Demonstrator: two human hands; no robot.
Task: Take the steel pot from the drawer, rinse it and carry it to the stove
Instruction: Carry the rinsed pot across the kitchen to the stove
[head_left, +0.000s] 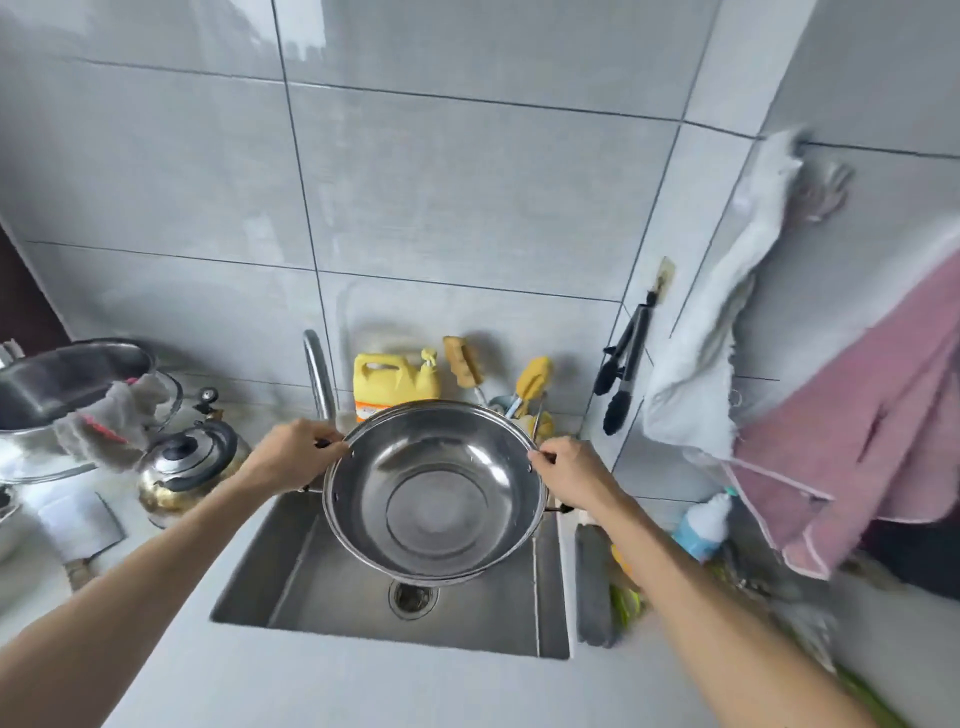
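1. Fingers of the left hand (293, 452) curl round the left edge of the round, shallow stainless-steel pot (436, 499), grasping it at a small dark handle. Those of the right hand (571, 467) clasp the opposite edge.
2. Between the two sets of fingers the pot hangs above the rectangular steel sink (291, 571), clear of its floor, with its mouth tilted toward the person.
3. Just behind the left fingers rises the curved chrome tap (318, 374); no running water shows.
4. Rinsing likely turns on bringing the pot's mouth under that spout, back and to the left. The left hand is the nearer one to work the tap.
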